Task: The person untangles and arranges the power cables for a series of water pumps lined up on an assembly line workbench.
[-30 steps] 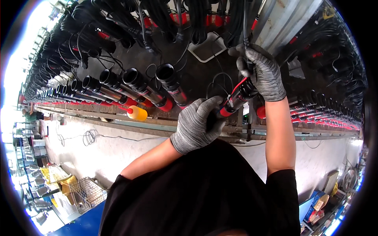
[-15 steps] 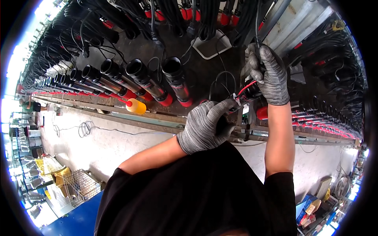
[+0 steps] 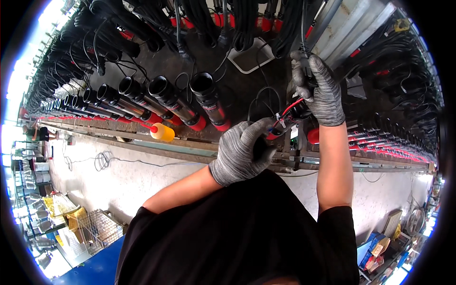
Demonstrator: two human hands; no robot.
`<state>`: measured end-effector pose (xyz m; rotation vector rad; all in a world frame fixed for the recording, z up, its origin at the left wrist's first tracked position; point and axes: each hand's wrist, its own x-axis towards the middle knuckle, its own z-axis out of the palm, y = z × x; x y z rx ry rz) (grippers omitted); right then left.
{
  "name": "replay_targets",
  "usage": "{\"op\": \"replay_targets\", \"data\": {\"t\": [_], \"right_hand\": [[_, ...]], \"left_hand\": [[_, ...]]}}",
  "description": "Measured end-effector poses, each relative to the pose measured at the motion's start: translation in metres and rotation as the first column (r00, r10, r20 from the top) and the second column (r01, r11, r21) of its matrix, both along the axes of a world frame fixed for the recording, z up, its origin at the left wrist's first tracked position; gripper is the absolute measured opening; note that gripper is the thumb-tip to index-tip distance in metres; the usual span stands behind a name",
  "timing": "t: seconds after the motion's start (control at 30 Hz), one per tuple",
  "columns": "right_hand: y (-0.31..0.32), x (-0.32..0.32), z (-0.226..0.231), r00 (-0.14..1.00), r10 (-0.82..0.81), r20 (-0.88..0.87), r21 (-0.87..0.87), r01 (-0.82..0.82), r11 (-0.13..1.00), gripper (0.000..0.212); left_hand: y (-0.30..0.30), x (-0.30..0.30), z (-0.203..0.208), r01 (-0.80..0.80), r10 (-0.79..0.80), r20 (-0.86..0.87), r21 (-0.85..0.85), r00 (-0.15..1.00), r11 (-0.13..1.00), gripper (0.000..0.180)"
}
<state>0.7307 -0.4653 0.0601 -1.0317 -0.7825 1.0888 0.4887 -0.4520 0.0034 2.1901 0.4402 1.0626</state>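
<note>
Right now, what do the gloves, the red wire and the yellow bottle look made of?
Gray gloves: knit fabric, matte, judging by the mottled, ribbed texture; fiber type unclear.
Red wire: probably plastic insulation, smooth, from its even color and clean bend; the inside is hidden.
Yellow bottle: likely soft plastic, maybe slightly translucent, given its uneven glow.
</note>
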Motion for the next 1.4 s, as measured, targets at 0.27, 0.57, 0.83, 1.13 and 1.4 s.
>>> {"op": "replay_targets", "data": {"t": [0.27,0.57,0.83,1.13,1.4], "right_hand": [[0.0,0.002,0.002,0.994,0.037,0.099,-0.019,-0.035,0.999,0.063],[-0.052,0.012,0.061,0.997,-0.026,0.078,0.059,0.021,0.998,0.075],[-0.167,0.176,0.111,0.84,-0.51,0.184,0.15,0.489,0.859,0.035],[-0.283,0.406,0.112,0.107,-0.91,0.4,0.521,0.791,0.321,0.031],[-0.157,0.288,0.132,0.576,-0.646,0.501,0.356,0.543,0.76,0.034]], "left_hand": [[0.005,0.015,0.002,-0.126,0.126,0.006,-0.019,0.992,0.992,0.05],[0.049,0.061,-0.011,-0.17,0.173,0.061,-0.059,0.983,0.984,0.043],[0.083,0.072,-0.016,-0.183,0.195,0.07,-0.153,0.978,0.971,0.028],[0.084,0.08,-0.032,-0.145,0.162,0.089,-0.18,0.983,0.973,0.02],[0.072,0.08,-0.02,-0.181,0.213,0.111,-0.246,0.971,0.952,0.023]]}}
